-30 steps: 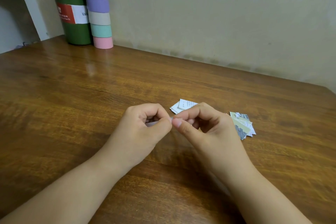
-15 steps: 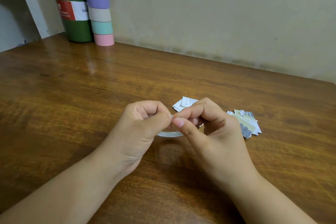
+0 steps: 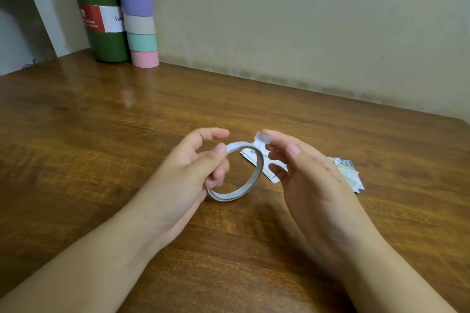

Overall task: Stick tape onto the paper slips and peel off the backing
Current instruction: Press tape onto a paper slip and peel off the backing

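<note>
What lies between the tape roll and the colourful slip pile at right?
In the head view, the right hand, with white paper slips behind its fingers, lies between tape roll and colourful slip pile.
</note>
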`<state>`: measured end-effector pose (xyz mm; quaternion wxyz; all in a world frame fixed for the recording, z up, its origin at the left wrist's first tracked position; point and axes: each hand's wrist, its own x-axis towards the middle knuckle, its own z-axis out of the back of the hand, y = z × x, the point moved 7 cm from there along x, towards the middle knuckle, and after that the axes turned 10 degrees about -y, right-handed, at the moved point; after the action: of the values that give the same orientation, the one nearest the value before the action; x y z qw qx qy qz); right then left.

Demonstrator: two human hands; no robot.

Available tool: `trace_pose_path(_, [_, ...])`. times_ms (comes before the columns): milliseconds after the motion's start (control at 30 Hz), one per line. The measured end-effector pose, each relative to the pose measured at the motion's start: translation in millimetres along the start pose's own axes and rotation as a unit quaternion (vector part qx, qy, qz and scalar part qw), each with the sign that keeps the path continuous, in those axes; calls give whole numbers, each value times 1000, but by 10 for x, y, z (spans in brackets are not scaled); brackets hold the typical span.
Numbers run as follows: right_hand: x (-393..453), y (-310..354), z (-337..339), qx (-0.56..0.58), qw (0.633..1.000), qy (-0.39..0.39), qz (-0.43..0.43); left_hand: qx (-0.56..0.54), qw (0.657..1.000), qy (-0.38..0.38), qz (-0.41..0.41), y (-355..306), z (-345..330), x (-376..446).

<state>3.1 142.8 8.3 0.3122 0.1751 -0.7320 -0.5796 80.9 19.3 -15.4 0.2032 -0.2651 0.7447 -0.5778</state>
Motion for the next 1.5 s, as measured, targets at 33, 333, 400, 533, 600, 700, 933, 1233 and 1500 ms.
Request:
trace_pose_path(33, [8, -2, -6, 7, 1000, 6, -4, -15, 1000, 9, 0, -4, -10, 2])
trace_pose_path(333, [63, -6, -174, -107, 990, 62, -61, -146, 971, 175, 78, -26, -192, -66])
trace_pose_path(400, [120, 1, -254, -142, 987, 71, -34, -181, 959, 198, 86, -45, -204, -75])
trace_pose_path(533, [45, -22, -144, -235, 966, 52, 98, -209, 952, 204, 93, -40, -180, -74])
trace_pose_path(600, [-37, 15, -122, -271, 952, 63, 127, -217, 952, 190, 100, -32, -159, -63])
trace_pose_path(700, [-70, 109, -93, -358, 917, 50, 166, -217, 954, 179, 106, -30, -140, -57])
trace_pose_path(933, [-112, 213, -106, -492, 839, 49, 229, -201, 965, 133, 101, -39, -94, -54])
trace_pose_path(1233, [-122, 230, -132, -538, 800, 43, 263, -193, 968, 134, 90, -49, -44, -43])
trace_pose_path(1500, [-120, 221, -122, -535, 800, 38, 271, -215, 963, 136, 84, -72, -42, -45])
